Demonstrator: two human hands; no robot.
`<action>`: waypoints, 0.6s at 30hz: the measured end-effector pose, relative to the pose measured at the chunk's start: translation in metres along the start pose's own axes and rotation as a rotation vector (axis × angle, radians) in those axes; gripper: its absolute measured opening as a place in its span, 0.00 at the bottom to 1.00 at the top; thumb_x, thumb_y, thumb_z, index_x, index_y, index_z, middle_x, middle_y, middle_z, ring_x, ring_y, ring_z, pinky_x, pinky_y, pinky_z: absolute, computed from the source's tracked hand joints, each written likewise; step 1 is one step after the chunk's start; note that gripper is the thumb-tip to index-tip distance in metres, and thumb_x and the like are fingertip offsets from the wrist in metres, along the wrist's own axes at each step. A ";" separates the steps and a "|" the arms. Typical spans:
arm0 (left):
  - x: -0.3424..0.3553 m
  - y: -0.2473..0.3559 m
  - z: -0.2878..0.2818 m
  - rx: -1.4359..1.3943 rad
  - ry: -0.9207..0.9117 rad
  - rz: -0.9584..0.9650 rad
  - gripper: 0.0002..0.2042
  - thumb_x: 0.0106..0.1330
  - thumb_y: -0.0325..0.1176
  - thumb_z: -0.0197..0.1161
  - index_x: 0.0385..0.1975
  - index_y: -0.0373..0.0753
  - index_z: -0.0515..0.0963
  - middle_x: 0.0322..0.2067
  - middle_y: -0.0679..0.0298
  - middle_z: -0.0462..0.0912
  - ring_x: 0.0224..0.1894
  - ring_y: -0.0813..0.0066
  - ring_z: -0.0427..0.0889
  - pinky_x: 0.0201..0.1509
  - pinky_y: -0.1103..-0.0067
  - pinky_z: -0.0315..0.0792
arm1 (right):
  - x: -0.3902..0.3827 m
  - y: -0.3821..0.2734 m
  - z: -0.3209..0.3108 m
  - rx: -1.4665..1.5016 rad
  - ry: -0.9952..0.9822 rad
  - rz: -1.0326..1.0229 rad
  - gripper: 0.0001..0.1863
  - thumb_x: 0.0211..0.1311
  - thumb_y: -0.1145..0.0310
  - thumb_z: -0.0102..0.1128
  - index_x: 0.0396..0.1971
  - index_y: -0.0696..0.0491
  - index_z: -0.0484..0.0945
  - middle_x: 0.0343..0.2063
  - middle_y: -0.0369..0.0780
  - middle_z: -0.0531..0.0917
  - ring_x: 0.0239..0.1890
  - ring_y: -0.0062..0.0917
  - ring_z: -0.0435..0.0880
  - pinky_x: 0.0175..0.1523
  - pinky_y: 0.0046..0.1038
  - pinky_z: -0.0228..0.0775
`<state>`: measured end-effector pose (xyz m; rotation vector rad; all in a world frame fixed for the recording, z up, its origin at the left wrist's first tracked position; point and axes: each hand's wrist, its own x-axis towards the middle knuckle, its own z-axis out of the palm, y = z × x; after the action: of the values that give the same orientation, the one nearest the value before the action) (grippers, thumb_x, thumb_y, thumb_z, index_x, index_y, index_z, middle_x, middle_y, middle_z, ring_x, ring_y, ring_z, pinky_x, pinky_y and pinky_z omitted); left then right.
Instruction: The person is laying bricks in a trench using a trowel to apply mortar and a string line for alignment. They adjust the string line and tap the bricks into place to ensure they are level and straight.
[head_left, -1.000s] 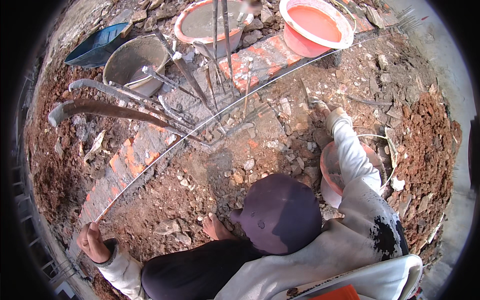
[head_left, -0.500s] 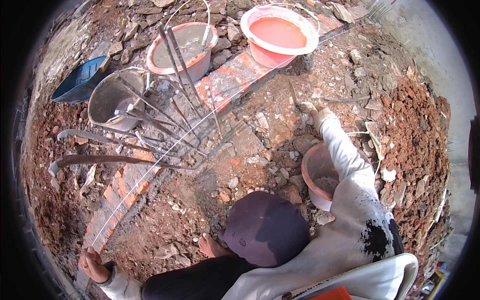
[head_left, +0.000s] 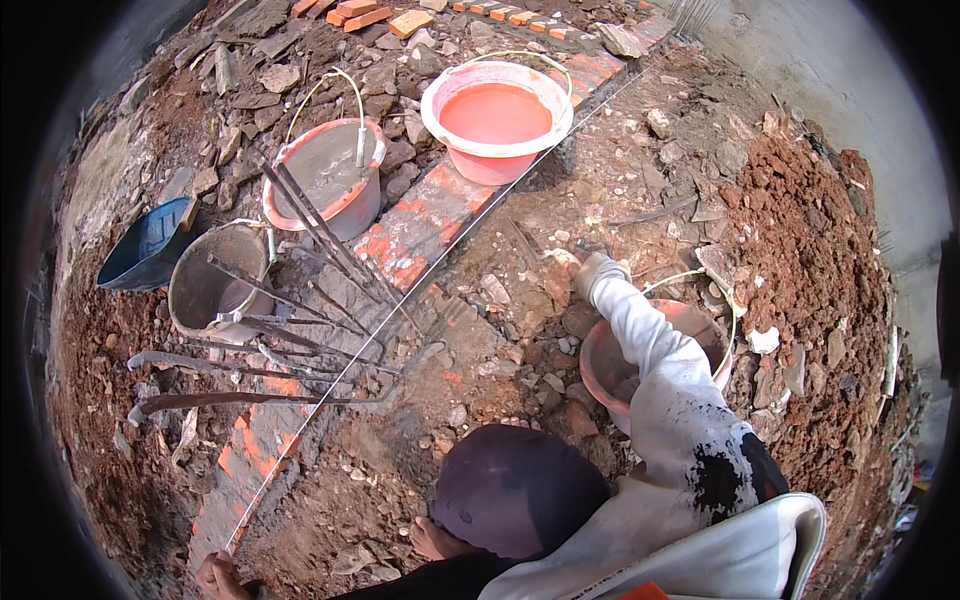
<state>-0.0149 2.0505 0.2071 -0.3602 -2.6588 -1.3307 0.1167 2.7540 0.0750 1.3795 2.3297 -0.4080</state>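
White string [head_left: 452, 247] in left grip [head_left: 218, 578]

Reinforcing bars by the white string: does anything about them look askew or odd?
Yes: the reinforcing bars splay at differing angles near the white string rather than standing parallel, and the two lowest in the head view have bent tips.

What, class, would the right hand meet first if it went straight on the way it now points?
Probably the white string, with the white-rimmed pink bucket beyond it; depth is unclear, so the right hand might pass above or below the string.
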 end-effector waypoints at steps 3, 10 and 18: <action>-0.003 -0.034 0.018 -0.175 -0.079 0.007 0.20 0.60 0.36 0.51 0.07 0.40 0.55 0.04 0.71 0.52 0.07 0.85 0.47 0.13 0.82 0.43 | 0.046 0.032 0.035 -0.087 0.101 -0.014 0.22 0.59 0.50 0.40 0.47 0.46 0.73 0.46 0.43 0.74 0.50 0.36 0.72 0.55 0.37 0.61; -0.040 -0.088 0.051 0.092 -0.227 -0.007 0.15 0.55 0.28 0.54 0.09 0.39 0.59 0.07 0.71 0.56 0.12 0.84 0.53 0.17 0.83 0.52 | 0.001 -0.014 -0.001 -0.066 0.039 -0.068 0.25 0.57 0.48 0.43 0.40 0.54 0.76 0.42 0.47 0.76 0.48 0.39 0.74 0.50 0.35 0.66; -0.065 -0.201 0.124 -0.213 -0.149 -0.504 0.07 0.48 0.30 0.60 0.13 0.36 0.71 0.11 0.69 0.69 0.13 0.85 0.63 0.16 0.84 0.54 | 0.071 0.012 0.045 -0.394 -0.059 -0.248 0.19 0.55 0.58 0.48 0.46 0.47 0.73 0.45 0.42 0.75 0.47 0.37 0.75 0.49 0.37 0.68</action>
<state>-0.0116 2.0238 -0.0361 0.2200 -2.8514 -1.7955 0.1048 2.7941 0.0014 0.8890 2.3755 -0.0491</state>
